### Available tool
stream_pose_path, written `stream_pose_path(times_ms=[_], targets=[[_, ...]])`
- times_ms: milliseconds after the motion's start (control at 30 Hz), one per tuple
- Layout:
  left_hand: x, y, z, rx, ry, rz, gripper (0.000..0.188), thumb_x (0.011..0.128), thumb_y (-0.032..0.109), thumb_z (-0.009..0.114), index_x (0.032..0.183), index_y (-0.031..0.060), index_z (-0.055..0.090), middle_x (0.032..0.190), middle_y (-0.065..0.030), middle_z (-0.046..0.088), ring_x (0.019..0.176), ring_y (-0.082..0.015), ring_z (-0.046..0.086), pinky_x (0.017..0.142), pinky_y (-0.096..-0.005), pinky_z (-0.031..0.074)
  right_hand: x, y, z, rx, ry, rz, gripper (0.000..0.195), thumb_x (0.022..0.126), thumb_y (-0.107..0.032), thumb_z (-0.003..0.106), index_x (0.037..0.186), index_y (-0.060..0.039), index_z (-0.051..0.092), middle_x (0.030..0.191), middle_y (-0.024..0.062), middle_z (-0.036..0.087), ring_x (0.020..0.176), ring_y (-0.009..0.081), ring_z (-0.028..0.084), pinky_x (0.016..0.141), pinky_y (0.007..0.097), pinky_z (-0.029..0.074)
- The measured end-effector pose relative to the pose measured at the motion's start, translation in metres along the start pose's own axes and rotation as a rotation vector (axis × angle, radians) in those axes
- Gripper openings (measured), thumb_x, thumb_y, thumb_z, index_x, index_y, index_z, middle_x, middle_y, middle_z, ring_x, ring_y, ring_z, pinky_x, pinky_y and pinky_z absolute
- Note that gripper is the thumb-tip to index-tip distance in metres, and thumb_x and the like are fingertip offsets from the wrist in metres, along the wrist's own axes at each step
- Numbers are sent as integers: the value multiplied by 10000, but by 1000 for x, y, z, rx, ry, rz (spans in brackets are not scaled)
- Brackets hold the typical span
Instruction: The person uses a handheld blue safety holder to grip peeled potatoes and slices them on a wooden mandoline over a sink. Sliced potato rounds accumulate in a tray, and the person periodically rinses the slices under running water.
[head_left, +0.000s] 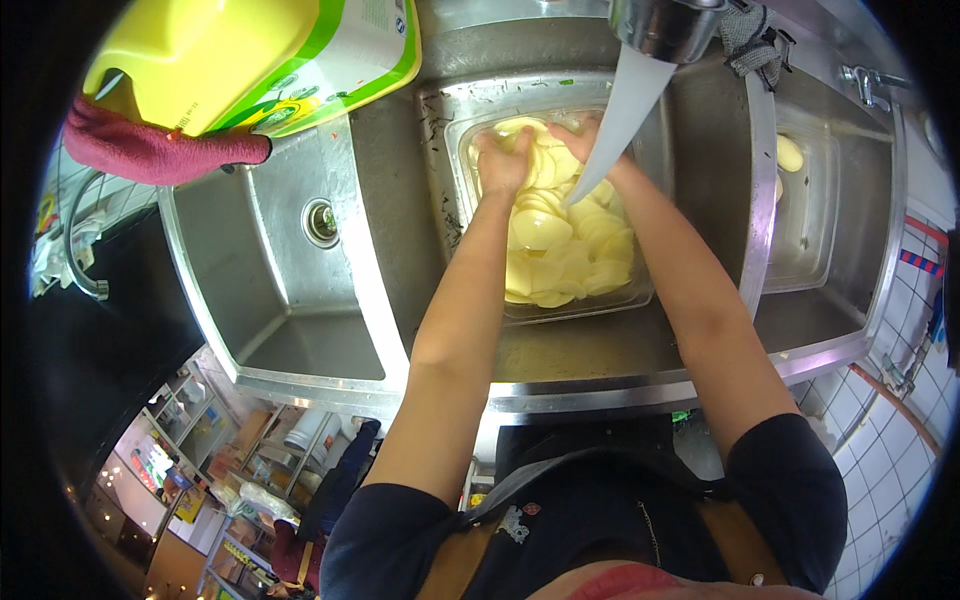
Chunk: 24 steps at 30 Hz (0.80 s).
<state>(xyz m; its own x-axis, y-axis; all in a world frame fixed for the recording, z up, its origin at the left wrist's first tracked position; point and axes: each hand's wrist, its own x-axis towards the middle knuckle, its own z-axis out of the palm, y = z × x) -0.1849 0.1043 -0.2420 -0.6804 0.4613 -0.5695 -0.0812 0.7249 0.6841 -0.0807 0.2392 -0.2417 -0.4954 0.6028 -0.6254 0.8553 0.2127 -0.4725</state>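
Note:
A clear plastic tub (491, 315) full of thin, pale-yellow peeled slices, apparently potato (541, 229), sits in the middle steel sink basin. My left hand (504, 161) is down among the slices at the tub's far left, thumb and fingers spread around some of them. Beside it, at the far right, my right hand (579, 141) touches the slices too, its fingers partly hidden. Whether either hand grips any slices is unclear. From a metal spout (664, 30) overhead, a whitish stream of water (626, 112) runs down into the tub next to my right forearm.
Left of the tub is another basin with a drain (321, 223). A big yellow jug (225, 60) and a pink glove (157, 146) are above it. The right basin holds a clear tub (814, 225) with peeled potatoes (789, 154). Grey gloves (750, 41) hang behind. Another person (300, 551) is behind, lower left.

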Motion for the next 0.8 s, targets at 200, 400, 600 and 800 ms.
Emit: stream_pose_path(times_ms=[200, 400, 600, 800], targets=[[-22, -1, -19, -263, -298, 85, 651, 859, 276, 630, 1394, -1, 383, 1369, -245, 486, 1287, -351, 462, 1073, -378, 350, -24, 16, 6, 681, -378, -178, 548, 875, -229, 688, 1360, -63, 494, 1198, 86, 603, 1026, 137, 587, 839, 259, 484], [-120, 7, -51, 415, -372, 524, 754, 803, 198, 685, 1446, 53, 318, 1443, -225, 392, 1362, -404, 336, 1144, -460, 252, -133, 32, -5, 139, 165, -577, 569, 846, -306, 659, 1383, -210, 497, 1367, 212, 482, 1306, 368, 422, 1071, 471, 342], [-123, -13, -24, 752, -79, 622, 1044, 713, 442, 758, 1497, 34, 200, 1540, -163, 250, 1422, -403, 210, 1147, -603, 77, -149, 22, 12, -249, 277, -495, 628, 861, -381, 659, 1432, -256, 430, 1513, 190, 255, 1373, 444, 254, 1111, 545, 246], [-53, -3, -11, 485, 8, 626, 841, 748, 344, 763, 1401, 25, 339, 1377, -179, 433, 1255, -406, 389, 1055, -550, 295, -62, 15, 1, -103, 164, -325, 582, 887, -384, 632, 1411, -208, 450, 1481, 172, 326, 1331, 415, 345, 1069, 493, 336]])
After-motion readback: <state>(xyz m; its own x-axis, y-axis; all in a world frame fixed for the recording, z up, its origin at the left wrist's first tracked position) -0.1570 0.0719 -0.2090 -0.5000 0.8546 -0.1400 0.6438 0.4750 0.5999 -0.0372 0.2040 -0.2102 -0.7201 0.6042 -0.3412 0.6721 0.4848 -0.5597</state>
